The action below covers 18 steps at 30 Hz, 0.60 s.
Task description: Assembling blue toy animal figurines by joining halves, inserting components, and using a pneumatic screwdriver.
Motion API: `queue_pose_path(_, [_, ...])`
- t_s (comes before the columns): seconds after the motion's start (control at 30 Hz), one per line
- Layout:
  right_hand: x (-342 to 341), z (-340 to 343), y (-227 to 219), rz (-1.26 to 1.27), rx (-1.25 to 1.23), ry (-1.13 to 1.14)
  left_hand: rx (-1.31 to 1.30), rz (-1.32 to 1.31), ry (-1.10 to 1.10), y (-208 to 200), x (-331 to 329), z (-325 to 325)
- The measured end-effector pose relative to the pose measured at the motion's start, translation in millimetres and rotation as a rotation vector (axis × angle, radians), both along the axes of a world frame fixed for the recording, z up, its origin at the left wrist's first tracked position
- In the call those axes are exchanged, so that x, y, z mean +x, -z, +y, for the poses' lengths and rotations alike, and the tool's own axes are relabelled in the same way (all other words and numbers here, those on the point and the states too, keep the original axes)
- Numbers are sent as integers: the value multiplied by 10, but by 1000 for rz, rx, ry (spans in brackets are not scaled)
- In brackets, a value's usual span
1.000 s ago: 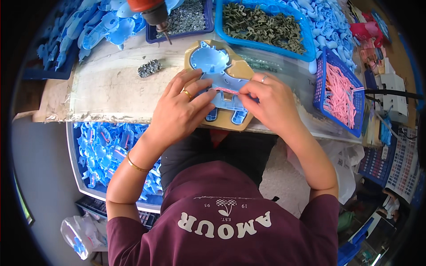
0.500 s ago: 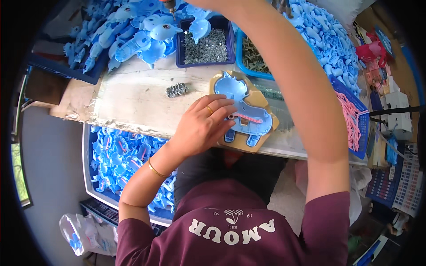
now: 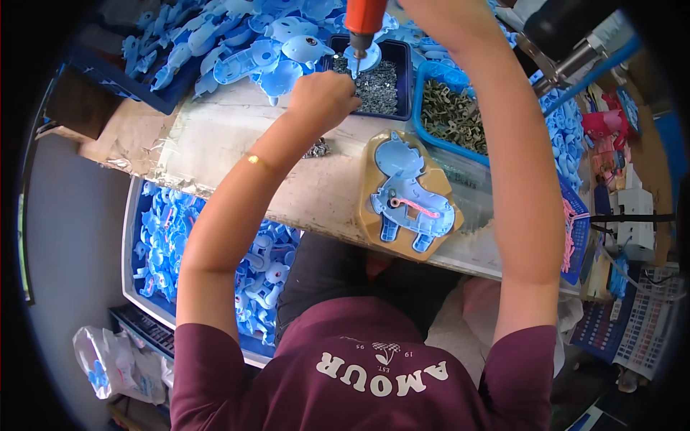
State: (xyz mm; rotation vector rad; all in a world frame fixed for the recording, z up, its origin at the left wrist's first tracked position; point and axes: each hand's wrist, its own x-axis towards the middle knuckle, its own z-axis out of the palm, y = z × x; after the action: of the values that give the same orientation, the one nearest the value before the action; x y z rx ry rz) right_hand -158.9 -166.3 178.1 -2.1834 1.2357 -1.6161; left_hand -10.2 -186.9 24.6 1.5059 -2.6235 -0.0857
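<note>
My left hand (image 3: 323,97) is closed at the near left edge of a dark blue tray (image 3: 407,86) of small grey metal screws (image 3: 377,93); what its fingertips pinch is hidden. Just above hangs a red power screwdriver (image 3: 365,18), its bit pointing down over the tray. My right hand (image 3: 445,18) is at the top edge beside the driver, which moves along with it; the fingers are cut off from view. Below the trays, a tan block (image 3: 370,223) cradles a blue animal-shaped plastic half shell (image 3: 399,156) with a pink strip (image 3: 420,208) inside.
Blue plastic shells (image 3: 251,61) heap behind the tray. A light blue basket (image 3: 418,100) holds small metal pieces. Finished-looking blue parts fill a bin (image 3: 133,266) at lower left. A black and metal tool (image 3: 568,43) with a blue hose hangs at upper right.
My left hand has left the half shell and moved up to the screw tray. The screwdriver and my right hand have shifted right, and the driver appears larger. The view has shifted a little.
</note>
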Motion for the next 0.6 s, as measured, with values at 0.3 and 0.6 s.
queue_pose_path(0.3, [-248,619,-33,-309,450,-229,16,-27,50,-20,-389,-61])
queue_pose_path(0.6, [-588,828,41,-344,525,-215,-84,153,110,162,-182,-105])
